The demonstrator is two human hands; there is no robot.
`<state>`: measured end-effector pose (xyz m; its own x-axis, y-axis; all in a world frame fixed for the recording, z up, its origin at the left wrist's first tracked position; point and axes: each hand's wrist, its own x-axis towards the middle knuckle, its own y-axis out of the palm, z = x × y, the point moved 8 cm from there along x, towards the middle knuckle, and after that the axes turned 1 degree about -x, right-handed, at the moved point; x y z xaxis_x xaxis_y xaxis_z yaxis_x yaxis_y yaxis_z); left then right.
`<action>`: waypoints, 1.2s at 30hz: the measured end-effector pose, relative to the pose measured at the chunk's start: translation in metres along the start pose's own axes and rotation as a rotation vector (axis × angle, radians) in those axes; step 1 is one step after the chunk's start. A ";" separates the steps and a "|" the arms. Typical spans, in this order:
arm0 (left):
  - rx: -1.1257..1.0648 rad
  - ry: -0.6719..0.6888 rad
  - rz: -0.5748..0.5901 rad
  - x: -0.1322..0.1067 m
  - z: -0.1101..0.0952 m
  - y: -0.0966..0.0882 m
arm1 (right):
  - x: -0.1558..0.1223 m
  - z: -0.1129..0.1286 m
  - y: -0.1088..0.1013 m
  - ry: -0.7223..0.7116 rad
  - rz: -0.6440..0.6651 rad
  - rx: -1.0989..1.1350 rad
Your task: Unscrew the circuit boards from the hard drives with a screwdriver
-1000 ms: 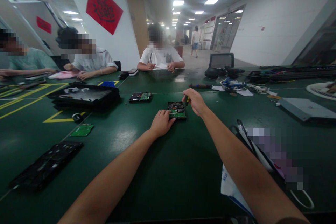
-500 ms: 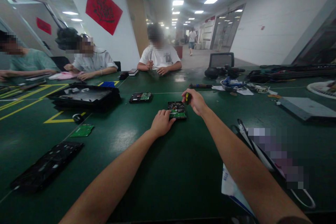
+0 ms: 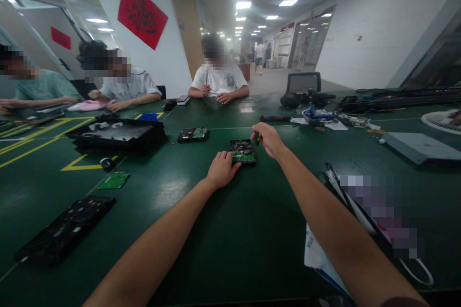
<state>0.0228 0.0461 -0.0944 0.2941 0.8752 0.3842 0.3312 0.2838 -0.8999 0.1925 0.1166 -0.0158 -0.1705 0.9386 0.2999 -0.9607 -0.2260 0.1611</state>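
Observation:
A hard drive with a green circuit board lies flat on the green table in front of me. My left hand grips its near left corner, the thumb along the near edge and the fingers over the left side. Just beyond the drive's right side, my right hand is closed round a small screwdriver with a yellow and black handle. Its tip is too small to make out. Another hard drive with a green board rests farther back to the left.
Left are a stack of black trays, a loose green circuit board and a black plastic part. A dark-handled tool lies behind my right hand. A grey metal box stands right. People sit across the table.
My right hand has turned slightly, and the screwdriver handle now shows less between the fingers. My left hand and the hard drive stay in place.

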 end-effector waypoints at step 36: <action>0.010 -0.002 0.008 0.001 0.001 0.002 | -0.008 0.010 0.014 0.049 0.104 0.019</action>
<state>0.0223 0.0478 -0.0961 0.2948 0.8783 0.3764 0.3198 0.2805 -0.9050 0.1821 0.1034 -0.0069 -0.2798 0.9213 0.2699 -0.9330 -0.3272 0.1497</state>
